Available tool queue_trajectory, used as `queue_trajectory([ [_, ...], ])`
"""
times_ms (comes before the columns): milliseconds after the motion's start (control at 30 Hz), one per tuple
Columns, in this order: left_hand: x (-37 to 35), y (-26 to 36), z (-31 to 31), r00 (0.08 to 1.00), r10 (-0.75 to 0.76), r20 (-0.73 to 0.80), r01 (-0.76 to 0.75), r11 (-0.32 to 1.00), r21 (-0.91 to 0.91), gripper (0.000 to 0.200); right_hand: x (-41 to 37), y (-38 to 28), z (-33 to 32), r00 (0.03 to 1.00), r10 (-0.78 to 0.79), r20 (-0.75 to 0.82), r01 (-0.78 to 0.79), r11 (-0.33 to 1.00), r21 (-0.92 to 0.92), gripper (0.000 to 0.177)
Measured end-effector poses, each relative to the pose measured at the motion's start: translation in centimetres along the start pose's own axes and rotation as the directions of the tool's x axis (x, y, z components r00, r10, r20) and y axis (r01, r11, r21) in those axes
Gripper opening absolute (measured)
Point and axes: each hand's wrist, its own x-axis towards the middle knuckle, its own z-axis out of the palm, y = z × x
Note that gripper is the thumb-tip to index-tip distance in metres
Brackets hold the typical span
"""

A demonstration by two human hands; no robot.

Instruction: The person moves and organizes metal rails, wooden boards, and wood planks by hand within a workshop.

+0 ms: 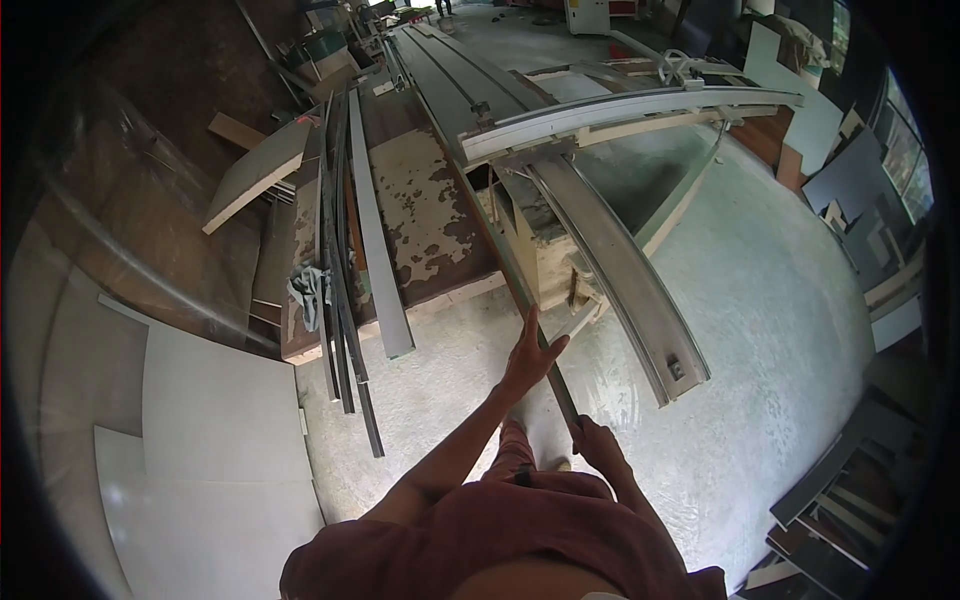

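A long, narrow dark strip (564, 393) runs from in front of my body up along the edge of the sliding saw table (460, 75). My left hand (530, 360) grips the strip partway along, thumb on one side and fingers on the other. Closer to my body, my right hand (602, 447) is closed around the strip's near end. Right of the strip, a wide metal rail (625, 285) juts toward me from the machine. The strip's far end is hard to make out against the table.
A white crosscut fence (630, 112) spans the machine. On the left, a worn bench (425, 210) carries long dark strips (345, 270), a pale strip (372, 220) and a grey rag (308, 295). Large white panels (220, 430) stand lower left. Board offcuts (840, 510) lie at right.
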Motion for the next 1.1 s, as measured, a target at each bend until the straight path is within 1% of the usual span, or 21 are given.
queue_trajectory([
  [67,0.09,-0.32,0.05,1.0,0.014,-0.005,-0.014,1.0,-0.006,0.087,0.1,0.12,0.01,0.999,0.03,0.035,-0.029,0.999,-0.023,0.035],
  [267,0.05,-0.07,-0.04,0.999,-0.021,0.024,0.022,1.0,-0.015,0.087,-0.1,0.09,-0.03,1.0,0.02,0.017,-0.019,1.0,-0.007,0.034],
  [500,0.02,-0.12,0.05,1.0,-0.004,0.009,0.004,1.0,-0.016,0.087,-0.15,-0.05,-0.09,0.999,0.033,0.02,-0.033,0.999,-0.016,0.033],
  [667,0.0,-0.08,-0.02,1.0,-0.026,0.011,0.026,1.0,0.006,0.087,-0.06,0.01,-0.03,0.999,0.033,0.028,-0.033,0.999,-0.014,0.033],
  [900,0.02,-0.21,-0.16,0.999,-0.025,0.023,0.025,1.0,-0.018,0.087,-0.14,-0.23,-0.1,0.998,0.051,0.035,-0.051,0.998,-0.022,0.033],
  [967,0.06,-0.25,-0.19,0.998,-0.041,0.036,0.042,0.999,-0.023,0.087,-0.22,-0.31,-0.14,1.0,0.001,0.004,-0.001,1.0,-0.01,0.033],
  [1100,0.06,-0.32,-0.21,0.999,-0.036,0.035,0.037,0.999,-0.02,0.087,-0.18,-0.26,-0.04,1.0,0.008,0.001,-0.008,1.0,-0.007,0.033],
])
